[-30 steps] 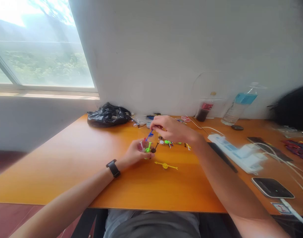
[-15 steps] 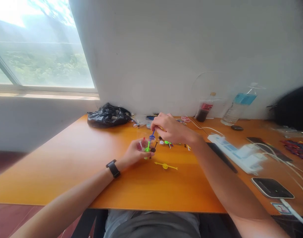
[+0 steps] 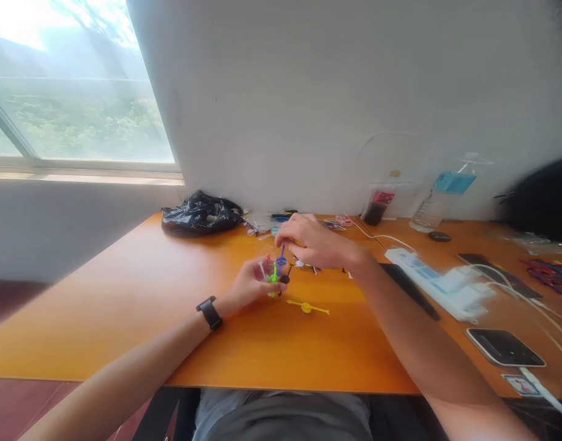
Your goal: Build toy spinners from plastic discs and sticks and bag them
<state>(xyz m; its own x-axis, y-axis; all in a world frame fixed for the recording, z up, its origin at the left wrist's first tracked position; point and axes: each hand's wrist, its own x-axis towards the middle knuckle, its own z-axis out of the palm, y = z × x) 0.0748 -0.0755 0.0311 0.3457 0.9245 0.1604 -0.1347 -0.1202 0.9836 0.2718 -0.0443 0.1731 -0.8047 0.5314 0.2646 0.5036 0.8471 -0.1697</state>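
My left hand (image 3: pixel 250 278) is curled round what looks like a small clear cup, its outline hard to make out. Plastic spinner arrows stand in a ring there: a green arrow (image 3: pixel 274 277), a dark brown arrow (image 3: pixel 285 278), a white arrow (image 3: pixel 262 268) and a bit of red behind. From above, my right hand (image 3: pixel 306 236) pinches the upper end of a blue spinner arrow (image 3: pixel 281 261), whose round disc is among the others. A yellow spinner arrow (image 3: pixel 306 307) lies flat on the table, in front of both hands.
Small loose plastic pieces (image 3: pixel 315 269) lie beyond my right wrist. A black plastic bag (image 3: pixel 202 214) sits at the back left. To the right are a white power strip (image 3: pixel 434 282) with cables, a phone (image 3: pixel 505 348), a cola bottle (image 3: pixel 377 208) and a water bottle (image 3: pixel 439 199).
My right hand has moved slightly down and to the left, lowering the blue spinner arrow in among the others. The left hand has hardly moved.
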